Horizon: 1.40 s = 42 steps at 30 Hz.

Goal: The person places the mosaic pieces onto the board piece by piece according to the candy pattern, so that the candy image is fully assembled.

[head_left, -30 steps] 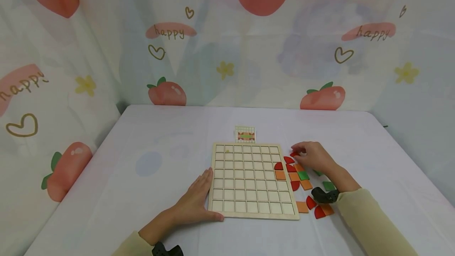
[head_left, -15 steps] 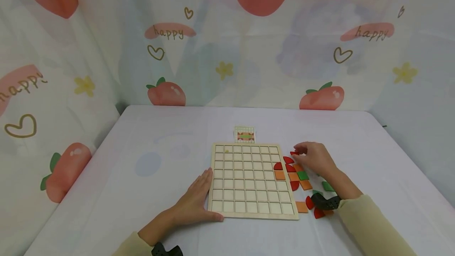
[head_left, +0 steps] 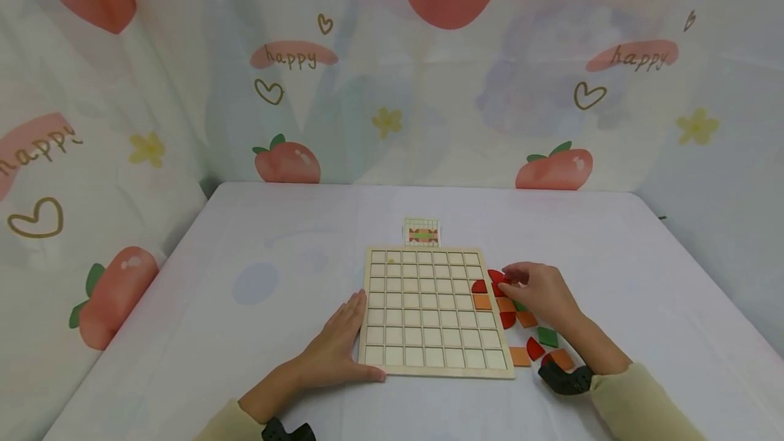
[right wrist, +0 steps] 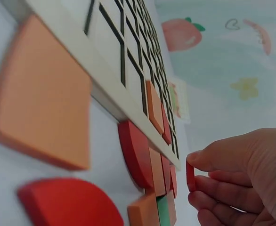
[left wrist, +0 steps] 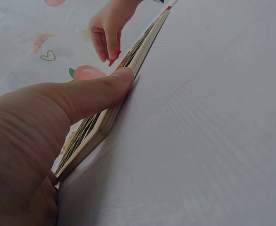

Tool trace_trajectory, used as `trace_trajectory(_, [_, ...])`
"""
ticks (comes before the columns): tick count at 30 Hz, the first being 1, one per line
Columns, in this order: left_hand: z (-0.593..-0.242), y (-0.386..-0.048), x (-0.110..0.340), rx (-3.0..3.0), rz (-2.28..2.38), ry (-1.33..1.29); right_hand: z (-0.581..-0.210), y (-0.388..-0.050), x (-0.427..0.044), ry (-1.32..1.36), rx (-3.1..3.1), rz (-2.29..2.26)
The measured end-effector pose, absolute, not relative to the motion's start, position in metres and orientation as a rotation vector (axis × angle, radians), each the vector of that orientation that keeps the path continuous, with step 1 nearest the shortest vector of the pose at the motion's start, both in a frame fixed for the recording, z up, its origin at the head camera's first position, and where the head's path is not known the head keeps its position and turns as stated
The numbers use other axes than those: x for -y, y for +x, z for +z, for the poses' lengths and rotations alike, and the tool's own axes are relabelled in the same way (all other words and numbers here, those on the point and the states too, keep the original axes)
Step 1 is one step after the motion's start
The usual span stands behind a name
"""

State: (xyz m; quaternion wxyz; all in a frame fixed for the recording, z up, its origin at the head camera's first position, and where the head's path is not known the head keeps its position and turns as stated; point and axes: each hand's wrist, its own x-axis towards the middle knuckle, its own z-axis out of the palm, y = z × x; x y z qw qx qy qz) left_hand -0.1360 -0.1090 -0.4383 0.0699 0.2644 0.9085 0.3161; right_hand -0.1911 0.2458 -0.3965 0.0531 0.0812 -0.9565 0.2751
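A wooden grid board [head_left: 450, 374] lies on the table, with a red quarter-round piece [head_left: 479, 286] and an orange square piece [head_left: 482, 301] in its right column. My left hand [head_left: 333, 349] rests along the board's left edge, fingers straight, thumb at the near corner. In the left wrist view the thumb touches the rim. Between thumb and fingers my right hand [head_left: 545, 295] pinches a small red piece [right wrist: 190, 175], held above the loose pieces beside the board. The hand partly covers those pieces in the head view.
Right of the board lie several loose pieces, among them a green one [head_left: 548, 337], an orange square [head_left: 520, 356] and a red one [head_left: 535, 348]. A pattern card [head_left: 421, 231] touches or nearly touches the board's far edge. Printed cloth hangs behind the table.
My right hand has come nearer and slightly left, taking the red piece from the far end of the loose pieces. The left hand and board stay in place.
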Motion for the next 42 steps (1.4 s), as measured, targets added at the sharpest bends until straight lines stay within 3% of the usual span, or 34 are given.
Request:
trace_trajectory(18, [-0.439, -0.136, 0.110, -2.744, 0.931, 0.782, -0.393, -0.158, -0.228, 0.204, 2.922, 0.896])
trace_trajectory(42, [-0.438, -0.136, 0.109, -2.748, 0.925, 0.792, -0.404, -0.144, -0.213, 0.290, 2.885, 0.839])
